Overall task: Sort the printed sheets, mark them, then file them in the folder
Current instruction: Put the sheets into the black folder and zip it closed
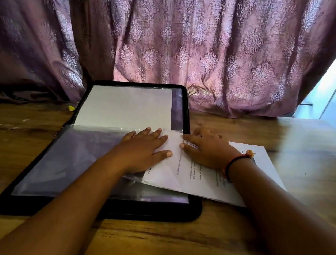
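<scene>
A black zip folder point(16, 202) lies open on the wooden table, its clear plastic sleeves showing. The far sleeve holds a white sheet point(126, 107). A printed sheet point(193, 180) lies across the folder's right edge, half on the near sleeve point(73, 156) and half on the table. My left hand point(143, 150) rests flat, fingers spread, on the near sleeve and the sheet's left edge. My right hand point(205, 149) presses on the sheet's far edge with fingers bent; whether it pinches the paper I cannot tell. A black and red band sits on the right wrist.
A purple patterned curtain point(199, 43) hangs right behind the table and touches its far edge. A small yellow object point(71, 108) lies left of the folder. Bare wooden table point(314, 152) extends to the right, with a bright window beyond.
</scene>
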